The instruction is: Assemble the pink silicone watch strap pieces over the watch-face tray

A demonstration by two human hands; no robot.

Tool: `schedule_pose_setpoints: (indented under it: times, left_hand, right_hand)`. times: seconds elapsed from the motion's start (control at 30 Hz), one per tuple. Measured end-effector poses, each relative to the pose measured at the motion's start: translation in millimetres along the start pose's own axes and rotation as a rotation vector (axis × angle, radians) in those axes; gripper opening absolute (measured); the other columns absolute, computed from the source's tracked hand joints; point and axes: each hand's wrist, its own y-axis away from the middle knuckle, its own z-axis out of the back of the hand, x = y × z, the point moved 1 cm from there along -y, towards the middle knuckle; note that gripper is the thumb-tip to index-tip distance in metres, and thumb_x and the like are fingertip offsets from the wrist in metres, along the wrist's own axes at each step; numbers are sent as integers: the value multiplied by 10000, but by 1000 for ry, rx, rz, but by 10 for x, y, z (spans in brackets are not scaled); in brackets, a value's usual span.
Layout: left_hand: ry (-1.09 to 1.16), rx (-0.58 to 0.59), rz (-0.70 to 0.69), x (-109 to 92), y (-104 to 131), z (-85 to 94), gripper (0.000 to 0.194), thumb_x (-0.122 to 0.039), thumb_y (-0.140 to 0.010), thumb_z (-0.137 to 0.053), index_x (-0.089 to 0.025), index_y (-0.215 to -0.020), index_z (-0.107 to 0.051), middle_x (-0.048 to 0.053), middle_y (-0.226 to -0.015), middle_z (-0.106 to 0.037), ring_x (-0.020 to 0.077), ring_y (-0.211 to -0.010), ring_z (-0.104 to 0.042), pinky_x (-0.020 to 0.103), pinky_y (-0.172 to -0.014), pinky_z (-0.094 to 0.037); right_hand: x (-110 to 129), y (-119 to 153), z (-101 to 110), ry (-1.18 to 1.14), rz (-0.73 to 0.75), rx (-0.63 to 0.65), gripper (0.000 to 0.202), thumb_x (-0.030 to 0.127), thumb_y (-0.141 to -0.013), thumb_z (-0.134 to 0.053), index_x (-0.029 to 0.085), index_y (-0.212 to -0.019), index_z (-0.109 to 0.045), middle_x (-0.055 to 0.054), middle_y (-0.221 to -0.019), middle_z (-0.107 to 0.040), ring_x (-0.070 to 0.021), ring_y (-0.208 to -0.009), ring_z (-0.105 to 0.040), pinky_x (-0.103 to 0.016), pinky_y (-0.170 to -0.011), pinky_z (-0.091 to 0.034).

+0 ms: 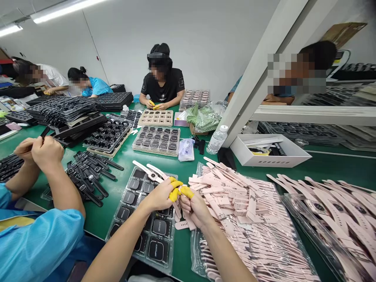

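A green worktop (188, 156) carries a clear tray of watch faces (147, 219), a heap of pink straps (243, 211), loose black straps (88, 176) — and a white box (270, 156), a water bottle (216, 140).

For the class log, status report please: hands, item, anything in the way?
Left hand and right hand both grip a pink watch strap. Over tray of black watch bodies. Pink strap pile beside right hand.
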Motion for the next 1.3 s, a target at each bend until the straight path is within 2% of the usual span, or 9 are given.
schedule_pose_setpoints:
  times: [0.17,0.3,0.53,0.7,0.9,1.0,1.1,1.2,1.3]
  left_hand:
    - [-86,46,-2,-18,4,23,348,-191,-974,-478,-155,-1280,-639,146,-1189,-643,267,-1134,-629,419,-1026,-554]
    - [35,21,34,-3,13,35,351,-236,-1029,-416,-168,-1295,-636,133,-1194,-654,249,-1120,-640,429,-1043,-544]
    - [239,-92,46,91,5,26,446,-269,-1016,-517,-190,-1454,-547,164,-1379,-643,269,-1265,-638,454,-1114,-516]
    - [25,-163,140,146,37,420,456,-189,-977,-521,-185,-1429,-579,139,-1308,-707,266,-1187,-683,432,-1057,-547]
    - [-429,-37,228,198,149,1056,207,-185,-916,-603,-212,-1000,-791,97,-979,-781,263,-908,-720,346,-889,-558]
    - [-494,26,237,336,196,1394,224,-192,-910,-601,-225,-1010,-799,83,-1004,-791,251,-928,-711,326,-891,-539]
    - [-493,170,391,533,220,1684,243,-231,-917,-599,-221,-1061,-794,76,-1093,-793,238,-984,-705,285,-870,-520]
    - [-468,361,581,709,212,1790,231,-207,-888,-606,-203,-1025,-791,78,-1108,-793,225,-960,-708,245,-796,-499]
    - [-464,422,647,842,183,1741,223,-146,-845,-600,-183,-978,-775,76,-1035,-798,207,-870,-706,226,-715,-476]
  right_hand:
    - [-33,-3,5,73,-51,-29,494,550,-712,-857,217,-726,-492,129,-443,-340,-32,-383,-198,-159,-361,-170]
    - [-31,5,-2,68,-18,1,486,568,-731,-853,219,-759,-515,125,-443,-352,-44,-386,-216,-172,-371,-182]
    - [73,14,10,348,291,-27,421,595,-818,-799,234,-801,-583,63,-516,-488,-110,-435,-361,-251,-430,-291]
    - [161,33,31,718,428,-41,352,567,-873,-741,229,-809,-672,-10,-710,-651,-179,-634,-532,-296,-601,-400]
    - [181,114,46,929,496,-37,223,469,-895,-736,257,-965,-745,2,-657,-630,-203,-596,-510,-328,-617,-379]
    - [239,139,122,1049,646,-123,289,452,-925,-693,254,-1134,-717,-58,-857,-708,-264,-783,-618,-389,-752,-466]
    - [334,133,247,1198,859,-241,313,440,-968,-614,222,-1180,-689,-131,-1058,-710,-331,-1034,-618,-471,-910,-491]
    - [400,100,375,1336,980,-316,321,412,-999,-567,186,-1199,-677,-151,-1064,-705,-347,-1076,-593,-508,-953,-498]
    - [412,59,465,1443,1026,-330,325,398,-1011,-549,155,-1175,-689,-171,-1072,-712,-360,-1084,-574,-525,-978,-494]
